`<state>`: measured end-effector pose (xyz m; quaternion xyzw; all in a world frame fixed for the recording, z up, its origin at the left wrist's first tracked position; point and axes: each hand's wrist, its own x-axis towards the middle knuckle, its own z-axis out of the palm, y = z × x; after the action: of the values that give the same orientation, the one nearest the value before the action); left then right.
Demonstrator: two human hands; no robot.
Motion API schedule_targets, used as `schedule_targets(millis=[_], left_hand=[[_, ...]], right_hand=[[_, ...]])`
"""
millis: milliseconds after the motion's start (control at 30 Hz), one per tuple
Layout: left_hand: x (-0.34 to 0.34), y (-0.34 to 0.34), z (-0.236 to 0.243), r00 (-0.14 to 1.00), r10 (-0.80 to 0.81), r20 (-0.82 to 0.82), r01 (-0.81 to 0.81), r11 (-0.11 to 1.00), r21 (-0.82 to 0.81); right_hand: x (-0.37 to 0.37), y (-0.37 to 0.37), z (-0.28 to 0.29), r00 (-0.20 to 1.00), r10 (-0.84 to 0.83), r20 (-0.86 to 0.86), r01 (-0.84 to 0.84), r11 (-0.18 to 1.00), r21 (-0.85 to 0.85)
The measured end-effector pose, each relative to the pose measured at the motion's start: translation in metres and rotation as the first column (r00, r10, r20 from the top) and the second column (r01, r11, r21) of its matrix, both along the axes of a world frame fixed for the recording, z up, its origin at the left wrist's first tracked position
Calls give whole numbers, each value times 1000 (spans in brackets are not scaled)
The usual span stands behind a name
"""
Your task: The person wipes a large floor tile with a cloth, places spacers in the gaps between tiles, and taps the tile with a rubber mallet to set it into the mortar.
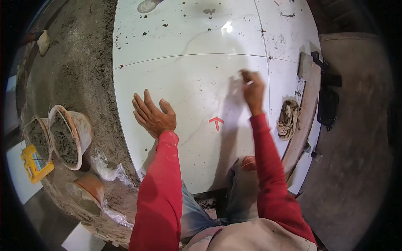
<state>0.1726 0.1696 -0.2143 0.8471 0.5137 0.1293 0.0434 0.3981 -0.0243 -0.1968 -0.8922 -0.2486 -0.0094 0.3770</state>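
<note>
My left hand (155,113) lies with fingers apart on a large white marbled tile (192,92), which carries a red arrow mark (216,121). My right hand (251,90) is raised over the tile's right part, slightly blurred, with fingers curled together; what they hold, if anything, I cannot make out. Thin joints and small dark specks show on the tiles around it. A crumpled beige cloth (288,119) lies to the right of my right forearm.
At left, buckets of grey mortar (63,136), a yellow jug (36,163) and crumpled plastic (109,169) sit on rough screed (75,62). A board (293,148), black cases (327,108) and bare concrete floor (351,175) are at right. A grey tool (147,6) lies at the far edge.
</note>
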Motion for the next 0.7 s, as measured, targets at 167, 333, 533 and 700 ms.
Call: schedule_targets(millis=[167, 333, 533, 700], left_hand=[[6, -7, 2, 1000, -7, 13, 8, 999, -32], [1, -3, 1, 1000, -13, 9, 13, 999, -33], [2, -5, 2, 1000, -11, -8, 11, 1000, -23], [3, -4, 1, 1000, -21, -6, 21, 1000, -12]], right_hand=[[128, -59, 10, 987, -9, 161, 40, 981, -190], [154, -54, 11, 971, 212, 114, -149, 900, -409], [158, -49, 7, 955, 288, 66, -203, 802, -562], [124, -41, 9, 979, 162, 126, -92, 895, -436]])
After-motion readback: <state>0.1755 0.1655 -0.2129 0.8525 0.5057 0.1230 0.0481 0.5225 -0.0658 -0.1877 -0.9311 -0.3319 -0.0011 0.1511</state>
